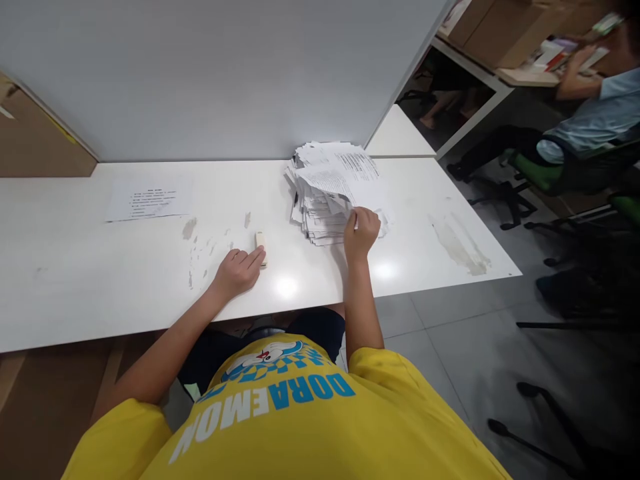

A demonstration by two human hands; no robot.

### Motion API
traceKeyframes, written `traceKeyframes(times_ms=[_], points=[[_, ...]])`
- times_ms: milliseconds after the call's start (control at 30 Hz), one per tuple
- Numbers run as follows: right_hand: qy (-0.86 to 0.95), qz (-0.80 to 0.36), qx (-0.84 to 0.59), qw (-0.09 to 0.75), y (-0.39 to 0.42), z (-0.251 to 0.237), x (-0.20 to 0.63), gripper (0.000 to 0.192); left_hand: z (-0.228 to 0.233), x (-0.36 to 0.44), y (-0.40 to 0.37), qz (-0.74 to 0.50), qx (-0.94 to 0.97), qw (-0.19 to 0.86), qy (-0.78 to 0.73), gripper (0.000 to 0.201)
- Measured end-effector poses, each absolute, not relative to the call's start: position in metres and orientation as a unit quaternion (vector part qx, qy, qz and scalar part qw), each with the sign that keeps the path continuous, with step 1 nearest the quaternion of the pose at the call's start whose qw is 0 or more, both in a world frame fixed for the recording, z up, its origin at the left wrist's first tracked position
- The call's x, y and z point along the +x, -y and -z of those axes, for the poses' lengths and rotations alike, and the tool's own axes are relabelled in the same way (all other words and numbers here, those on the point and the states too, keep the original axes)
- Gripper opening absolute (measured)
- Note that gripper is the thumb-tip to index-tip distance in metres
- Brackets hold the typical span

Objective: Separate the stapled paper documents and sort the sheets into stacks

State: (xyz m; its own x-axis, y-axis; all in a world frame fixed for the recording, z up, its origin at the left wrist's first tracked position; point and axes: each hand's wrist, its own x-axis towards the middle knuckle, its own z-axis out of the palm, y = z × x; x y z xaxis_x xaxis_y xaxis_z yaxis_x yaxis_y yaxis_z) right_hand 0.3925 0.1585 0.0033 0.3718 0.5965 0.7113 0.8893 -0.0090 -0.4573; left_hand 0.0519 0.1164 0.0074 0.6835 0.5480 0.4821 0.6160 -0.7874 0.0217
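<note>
paper stack: white, rows of black print | lone sheet: white, black lines of text | small block: cream | surface: white, grey-beige scuffs | partition: pale grey | T-shirt: yellow, blue checks, blue and white lettering | shorts: dark navy | cardboard: brown | floor tiles: grey | co-worker's shirt: light blue | chair seat: green

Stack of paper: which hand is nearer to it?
Right hand, pinching a sheet at the near side of the stack. The left hand is farther off, to its left, touching a cream block.
</note>
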Motion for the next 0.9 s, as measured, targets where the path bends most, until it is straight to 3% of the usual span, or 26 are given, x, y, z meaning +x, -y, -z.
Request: traceKeyframes(times_ms=[133,300,667,900], points=[[0.459,0.21,-0.662,0.554,-0.142,0.0,0.396,0.041,-0.01,0.054,-0.117,0.231,-0.905,0.119,0.337,0.041],[0.426,0.262,-0.647,0.575,-0.137,-0.006,0.41,0.043,-0.013,0.056,-0.119,0.24,-0.898,0.109,0.352,0.045],[0.66,0.196,-0.68,0.253,-0.227,-0.052,0.467,0.041,-0.009,0.055,-0.121,0.263,-0.892,0.097,0.355,0.039],[0.512,0.303,-0.673,0.439,-0.234,-0.087,0.487,0.053,-0.008,0.054,-0.121,0.273,-0.892,0.072,0.353,0.039]])
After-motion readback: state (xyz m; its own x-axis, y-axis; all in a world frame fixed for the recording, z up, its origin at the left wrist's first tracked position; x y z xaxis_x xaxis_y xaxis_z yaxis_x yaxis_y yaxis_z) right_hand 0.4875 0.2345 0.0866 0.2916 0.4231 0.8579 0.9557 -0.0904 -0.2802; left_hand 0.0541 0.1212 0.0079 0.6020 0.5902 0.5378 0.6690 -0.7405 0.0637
